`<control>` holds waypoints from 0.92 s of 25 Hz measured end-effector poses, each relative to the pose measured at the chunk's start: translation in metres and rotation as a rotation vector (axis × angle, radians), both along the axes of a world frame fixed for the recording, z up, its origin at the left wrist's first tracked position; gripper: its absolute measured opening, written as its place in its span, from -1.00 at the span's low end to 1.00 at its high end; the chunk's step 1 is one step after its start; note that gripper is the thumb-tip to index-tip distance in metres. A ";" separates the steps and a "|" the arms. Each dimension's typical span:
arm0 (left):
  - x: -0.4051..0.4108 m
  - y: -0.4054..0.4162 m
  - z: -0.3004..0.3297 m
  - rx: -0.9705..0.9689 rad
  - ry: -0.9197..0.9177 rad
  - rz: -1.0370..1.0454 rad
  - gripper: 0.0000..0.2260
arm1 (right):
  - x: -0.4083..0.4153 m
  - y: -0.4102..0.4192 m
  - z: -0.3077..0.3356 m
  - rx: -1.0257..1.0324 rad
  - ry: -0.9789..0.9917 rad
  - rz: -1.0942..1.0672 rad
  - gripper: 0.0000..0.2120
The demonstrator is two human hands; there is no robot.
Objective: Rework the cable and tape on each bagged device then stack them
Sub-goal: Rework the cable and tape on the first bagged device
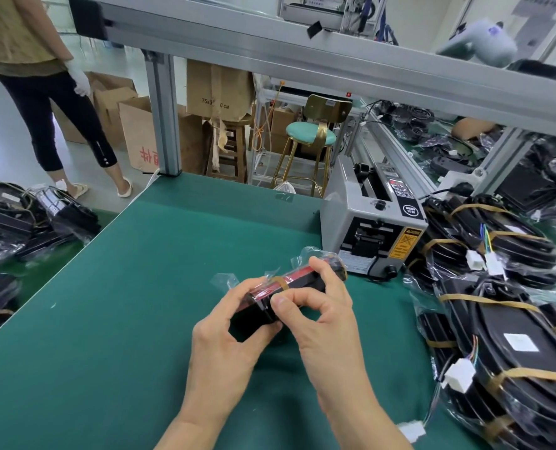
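A heap of black devices in clear plastic bags is lying at nine o'clock on the green matted workbench. A person in dark trousers is standing at eleven o'clock on the pale floor. At centre, the left hand and right hand are both gripping a black-and-red bagged device with tan tape above the mat. A grey tape dispenser machine is sitting at one o'clock; taped bagged devices with white connectors are piling at three o'clock

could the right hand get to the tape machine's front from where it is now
Probably yes. The tape machine stands just beyond the right hand with only bare green mat between, but the fingers are gripping the bagged device, so it must let go first.
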State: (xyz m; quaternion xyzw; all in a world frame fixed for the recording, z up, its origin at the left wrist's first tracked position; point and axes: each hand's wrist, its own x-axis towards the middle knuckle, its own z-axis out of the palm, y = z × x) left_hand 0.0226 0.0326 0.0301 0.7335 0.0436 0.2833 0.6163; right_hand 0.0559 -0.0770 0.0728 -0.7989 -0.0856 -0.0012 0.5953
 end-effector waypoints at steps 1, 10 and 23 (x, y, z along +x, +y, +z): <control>0.000 0.000 0.000 -0.001 -0.001 -0.001 -0.52 | 0.000 0.000 -0.001 -0.002 -0.005 -0.005 -0.91; 0.000 -0.001 0.001 0.001 0.004 0.007 -0.46 | -0.001 0.004 -0.006 -0.031 -0.060 -0.085 -0.96; 0.000 0.001 -0.001 0.008 0.035 0.002 -0.45 | -0.010 0.019 -0.009 -0.043 -0.035 -0.133 -0.29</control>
